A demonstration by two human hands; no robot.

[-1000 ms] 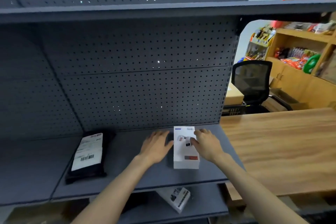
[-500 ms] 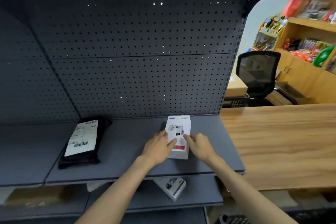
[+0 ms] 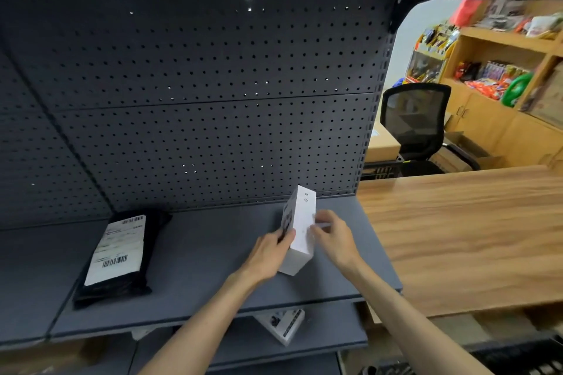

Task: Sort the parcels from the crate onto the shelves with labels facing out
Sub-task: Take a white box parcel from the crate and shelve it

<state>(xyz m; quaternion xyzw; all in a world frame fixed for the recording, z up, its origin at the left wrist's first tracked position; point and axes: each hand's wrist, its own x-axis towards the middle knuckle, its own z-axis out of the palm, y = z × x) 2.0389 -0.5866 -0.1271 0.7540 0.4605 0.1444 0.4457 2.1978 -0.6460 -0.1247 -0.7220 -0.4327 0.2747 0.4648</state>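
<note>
A small white box [image 3: 300, 222] stands tipped up on one long edge on the grey shelf [image 3: 213, 252], its printed face turned left. My left hand [image 3: 271, 249] grips its near left side, thumb on the printed face. My right hand [image 3: 330, 233] pinches its right side with curled fingers. A black mailer bag [image 3: 122, 256] with a white barcode label facing up lies flat at the shelf's left.
Another white printed box [image 3: 283, 326] lies on the lower shelf. The dark pegboard back panel [image 3: 198, 100] closes the shelf behind. A wooden counter [image 3: 457, 237] adjoins on the right, with a black office chair [image 3: 417, 128] and wooden cabinets beyond.
The white box lay flat with its printed face up; both hands have tipped it up onto its edge. The view has dropped lower and come closer.
</note>
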